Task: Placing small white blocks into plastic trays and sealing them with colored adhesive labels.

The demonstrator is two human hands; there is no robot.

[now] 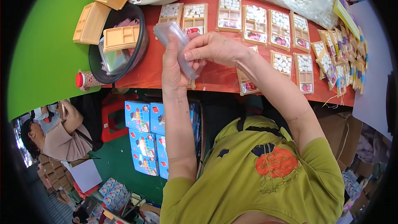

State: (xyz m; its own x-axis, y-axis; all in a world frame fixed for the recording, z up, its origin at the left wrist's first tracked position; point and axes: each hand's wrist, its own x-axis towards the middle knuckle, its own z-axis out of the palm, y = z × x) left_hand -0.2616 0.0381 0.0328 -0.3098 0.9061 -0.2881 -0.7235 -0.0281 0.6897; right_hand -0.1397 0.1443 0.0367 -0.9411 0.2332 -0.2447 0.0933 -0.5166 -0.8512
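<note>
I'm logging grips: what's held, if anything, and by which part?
Clear plastic covers: the left hand grips their near half; the right hand touches their right edge.

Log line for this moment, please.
left hand: holding clear covers | right hand: fingers at covers | nearby: filled trays, black bin

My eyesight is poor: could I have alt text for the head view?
The left hand holds clear plastic shells above a red table, and the right hand touches them. Tan trays with white blocks lie ahead and to the right, a clear bag of similar blocks beyond, a black tub to the left.
</note>
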